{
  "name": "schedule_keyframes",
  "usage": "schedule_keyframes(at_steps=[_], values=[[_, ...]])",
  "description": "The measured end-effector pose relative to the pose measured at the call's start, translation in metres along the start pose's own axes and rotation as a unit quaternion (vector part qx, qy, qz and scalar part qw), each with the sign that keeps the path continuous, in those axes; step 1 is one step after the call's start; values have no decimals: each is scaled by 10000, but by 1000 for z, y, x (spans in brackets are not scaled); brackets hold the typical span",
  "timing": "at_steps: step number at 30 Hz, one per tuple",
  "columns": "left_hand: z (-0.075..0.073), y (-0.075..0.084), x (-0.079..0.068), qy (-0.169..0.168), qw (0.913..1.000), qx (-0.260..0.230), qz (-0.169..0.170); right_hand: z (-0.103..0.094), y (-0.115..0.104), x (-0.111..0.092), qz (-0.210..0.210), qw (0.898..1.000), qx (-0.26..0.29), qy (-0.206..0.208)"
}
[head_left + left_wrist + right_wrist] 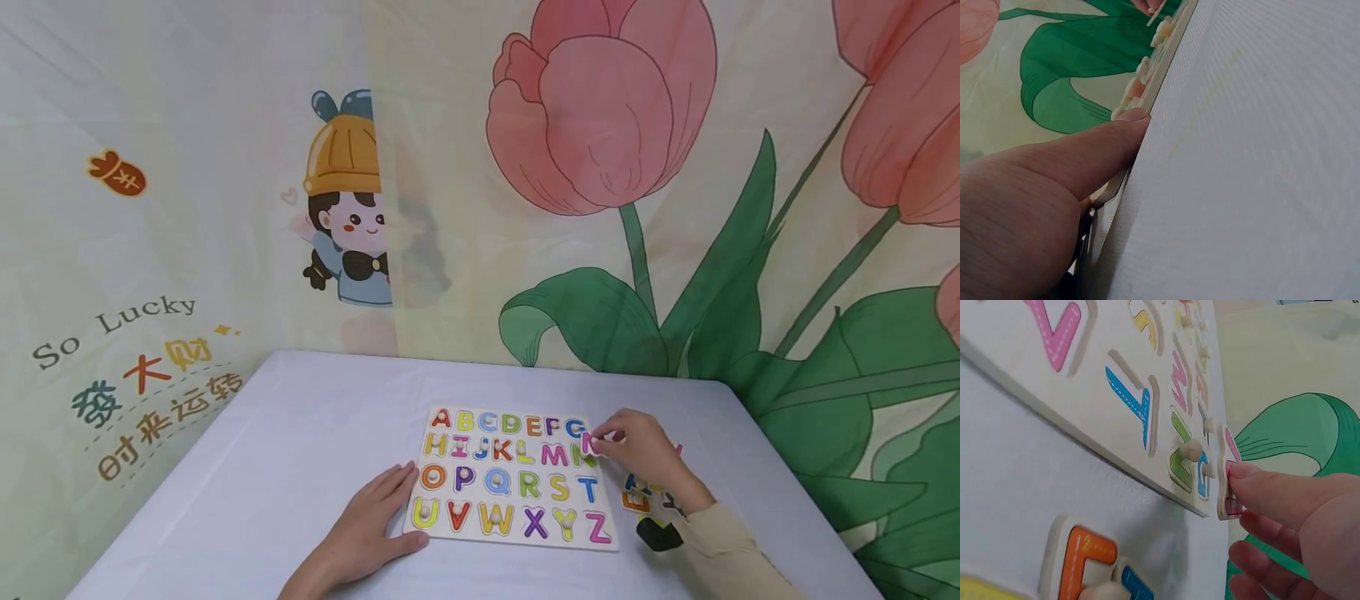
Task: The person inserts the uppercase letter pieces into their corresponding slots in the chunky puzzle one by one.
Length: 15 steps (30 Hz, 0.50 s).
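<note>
A wooden alphabet puzzle board (pixel 517 538) with coloured letters lies on the table. My right hand (pixel 639 442) pinches a pink letter piece (pixel 1230 478) on edge between thumb and fingers, just off the board's right side near G and N. The green N piece (pixel 1180 464), with its knob, sits in its slot close by. My left hand (pixel 369 518) rests at the board's lower left corner, fingers extended along the left edge. Its thumb (pixel 1107 147) touches the board's near edge. The T (pixel 1138 409), M and Z spots show bare recesses.
Loose letter pieces lie right of the board, partly under my right forearm, among them an orange E (pixel 636 501). A black object (pixel 658 534) shows at my right wrist. The white-covered table (pixel 247 483) meets printed curtains (pixel 442 167) at its back.
</note>
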<state>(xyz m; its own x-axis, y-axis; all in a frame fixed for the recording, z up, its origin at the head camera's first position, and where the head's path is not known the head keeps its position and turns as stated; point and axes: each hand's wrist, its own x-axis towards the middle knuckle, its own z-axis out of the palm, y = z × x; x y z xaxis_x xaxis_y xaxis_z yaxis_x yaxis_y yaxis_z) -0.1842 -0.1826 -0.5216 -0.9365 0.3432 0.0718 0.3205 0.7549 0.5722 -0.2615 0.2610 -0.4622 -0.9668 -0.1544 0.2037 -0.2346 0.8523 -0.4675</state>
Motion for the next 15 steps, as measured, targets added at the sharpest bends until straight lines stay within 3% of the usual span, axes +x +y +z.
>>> schedule_keyframes(at_steps=[15], values=[[-1,2,0,-18,10000,-17,-72,28,-41,12,83,9994,301,-179]])
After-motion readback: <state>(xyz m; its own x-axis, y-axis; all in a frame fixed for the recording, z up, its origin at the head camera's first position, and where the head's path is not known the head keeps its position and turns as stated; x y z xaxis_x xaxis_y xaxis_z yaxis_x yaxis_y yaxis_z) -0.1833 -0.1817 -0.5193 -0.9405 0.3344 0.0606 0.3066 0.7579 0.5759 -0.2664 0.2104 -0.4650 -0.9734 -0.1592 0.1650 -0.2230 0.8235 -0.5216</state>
